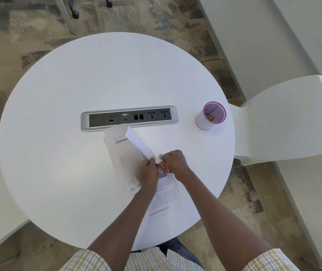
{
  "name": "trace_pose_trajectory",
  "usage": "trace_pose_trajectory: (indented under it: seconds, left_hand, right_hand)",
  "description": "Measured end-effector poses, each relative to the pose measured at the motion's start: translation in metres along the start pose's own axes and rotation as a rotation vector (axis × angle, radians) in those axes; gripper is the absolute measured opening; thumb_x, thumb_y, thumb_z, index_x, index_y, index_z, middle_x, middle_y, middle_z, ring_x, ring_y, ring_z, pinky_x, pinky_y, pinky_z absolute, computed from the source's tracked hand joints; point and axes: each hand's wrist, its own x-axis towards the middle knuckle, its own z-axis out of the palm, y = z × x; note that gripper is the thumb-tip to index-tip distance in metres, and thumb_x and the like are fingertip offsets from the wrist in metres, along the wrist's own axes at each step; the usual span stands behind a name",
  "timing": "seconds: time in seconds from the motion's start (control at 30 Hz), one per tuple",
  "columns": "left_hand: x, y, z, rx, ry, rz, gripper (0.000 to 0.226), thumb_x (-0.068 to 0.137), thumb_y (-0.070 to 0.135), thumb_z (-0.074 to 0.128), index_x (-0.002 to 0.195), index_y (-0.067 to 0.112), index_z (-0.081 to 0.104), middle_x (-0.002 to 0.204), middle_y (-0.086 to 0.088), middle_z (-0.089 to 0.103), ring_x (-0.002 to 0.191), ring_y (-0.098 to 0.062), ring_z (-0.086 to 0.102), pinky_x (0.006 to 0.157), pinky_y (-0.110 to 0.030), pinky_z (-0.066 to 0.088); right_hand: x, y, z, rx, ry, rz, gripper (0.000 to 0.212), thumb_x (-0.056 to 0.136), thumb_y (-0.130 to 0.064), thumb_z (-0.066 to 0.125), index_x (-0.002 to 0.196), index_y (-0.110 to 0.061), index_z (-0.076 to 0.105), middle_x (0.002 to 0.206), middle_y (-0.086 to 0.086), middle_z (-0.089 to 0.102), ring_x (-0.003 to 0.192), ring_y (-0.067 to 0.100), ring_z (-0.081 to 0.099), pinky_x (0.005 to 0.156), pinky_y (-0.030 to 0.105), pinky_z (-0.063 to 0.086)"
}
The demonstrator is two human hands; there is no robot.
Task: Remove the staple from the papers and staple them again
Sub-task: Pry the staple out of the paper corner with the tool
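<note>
A stack of printed papers [123, 153] lies on the round white table [58, 133], its top sheet folded back and lifted along the right side. My left hand [148, 171] pinches the lifted sheet near its corner. My right hand [173, 161] grips a small tool with a red handle and a metal tip, which looks like a staple remover [167, 168], right at that corner. The staple itself is hidden between my hands.
A grey power and data socket strip [129, 118] is set into the table's middle, just beyond the papers. A pink mesh cup [211, 115] with small gold clips stands at the right. White chairs [285, 120] flank the table on the right and left.
</note>
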Motion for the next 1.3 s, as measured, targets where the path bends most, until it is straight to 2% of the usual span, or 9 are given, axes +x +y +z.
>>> trace_pose_trajectory:
  seconds: [0.13, 0.27, 0.37, 0.47, 0.57, 0.7, 0.87, 1.1, 1.3]
  left_hand:
    - [-0.001, -0.001, -0.001, 0.116, 0.017, 0.139, 0.041, 0.092, 0.023, 0.059, 0.062, -0.004, 0.061, 0.062, -0.019, 0.067, 0.054, -0.024, 0.050, 0.070, -0.040, 0.048]
    - [-0.002, -0.002, -0.006, 0.211, 0.016, 0.246, 0.042, 0.093, 0.021, 0.060, 0.058, -0.002, 0.053, 0.052, -0.011, 0.055, 0.054, -0.020, 0.041, 0.064, -0.033, 0.034]
    - [-0.001, -0.002, -0.008, 0.245, 0.010, 0.241, 0.035, 0.094, 0.018, 0.056, 0.062, 0.005, 0.048, 0.055, 0.001, 0.047, 0.062, -0.022, 0.044, 0.066, -0.033, 0.033]
    - [-0.001, -0.002, -0.006, 0.214, 0.008, 0.192, 0.029, 0.095, 0.019, 0.054, 0.071, 0.004, 0.053, 0.066, -0.004, 0.056, 0.070, -0.025, 0.050, 0.071, -0.036, 0.038]
    - [0.000, 0.000, -0.004, 0.194, 0.021, 0.172, 0.028, 0.094, 0.020, 0.054, 0.070, 0.005, 0.052, 0.066, -0.003, 0.057, 0.069, -0.025, 0.051, 0.070, -0.032, 0.034]
    - [0.002, 0.003, -0.005, 0.182, 0.045, 0.172, 0.030, 0.093, 0.018, 0.056, 0.066, 0.006, 0.052, 0.061, 0.000, 0.053, 0.065, -0.021, 0.048, 0.067, -0.031, 0.031]
    - [0.005, 0.004, -0.007, 0.189, 0.062, 0.157, 0.031, 0.092, 0.019, 0.055, 0.066, 0.002, 0.055, 0.065, -0.006, 0.058, 0.067, -0.022, 0.049, 0.066, -0.030, 0.028]
    - [0.016, 0.006, -0.008, 0.195, 0.021, 0.149, 0.037, 0.089, 0.023, 0.060, 0.057, 0.009, 0.051, 0.056, -0.002, 0.055, 0.063, -0.023, 0.051, 0.067, -0.035, 0.042]
    - [0.020, 0.005, -0.011, 0.221, -0.011, 0.201, 0.037, 0.090, 0.026, 0.063, 0.063, 0.000, 0.059, 0.060, -0.009, 0.062, 0.063, -0.023, 0.053, 0.072, -0.038, 0.046]
  right_hand:
    - [-0.002, 0.003, 0.000, 0.028, -0.006, 0.047, 0.034, 0.090, -0.007, 0.062, 0.058, -0.009, 0.050, 0.058, 0.016, 0.057, 0.044, 0.023, 0.052, 0.045, 0.024, 0.045]
    - [-0.004, 0.003, -0.002, 0.049, -0.019, 0.058, 0.026, 0.091, -0.008, 0.061, 0.067, -0.006, 0.052, 0.059, 0.016, 0.057, 0.040, 0.019, 0.051, 0.046, 0.023, 0.047]
    - [-0.004, 0.002, -0.003, 0.039, -0.015, 0.069, 0.024, 0.091, -0.009, 0.061, 0.069, -0.006, 0.053, 0.059, 0.014, 0.056, 0.037, 0.016, 0.049, 0.045, 0.022, 0.046]
    - [-0.005, 0.003, -0.005, 0.008, -0.069, 0.065, 0.017, 0.089, -0.008, 0.060, 0.073, -0.006, 0.055, 0.063, 0.015, 0.056, 0.036, 0.016, 0.047, 0.043, 0.021, 0.042]
    - [-0.003, 0.008, -0.004, -0.155, -0.066, -0.015, 0.017, 0.083, -0.013, 0.059, 0.068, -0.005, 0.058, 0.063, 0.018, 0.063, 0.040, 0.018, 0.049, 0.046, 0.025, 0.045]
    - [0.001, 0.008, 0.000, -0.426, -0.011, -0.126, 0.025, 0.084, -0.035, 0.064, 0.082, -0.011, 0.063, 0.077, 0.009, 0.074, 0.058, 0.024, 0.064, 0.060, 0.034, 0.054]
    - [0.008, 0.006, 0.002, -0.626, 0.015, -0.210, 0.020, 0.084, -0.031, 0.061, 0.076, -0.015, 0.052, 0.081, 0.003, 0.065, 0.076, 0.027, 0.059, 0.064, 0.034, 0.043]
    - [0.012, 0.024, 0.005, -0.407, 0.005, -0.225, 0.021, 0.089, -0.027, 0.061, 0.106, -0.015, 0.063, 0.105, -0.002, 0.068, 0.097, 0.018, 0.062, 0.080, 0.031, 0.048]
    - [0.013, 0.032, 0.009, -0.322, 0.024, -0.274, 0.019, 0.090, -0.023, 0.061, 0.108, -0.016, 0.062, 0.106, -0.003, 0.070, 0.095, 0.017, 0.063, 0.083, 0.034, 0.051]
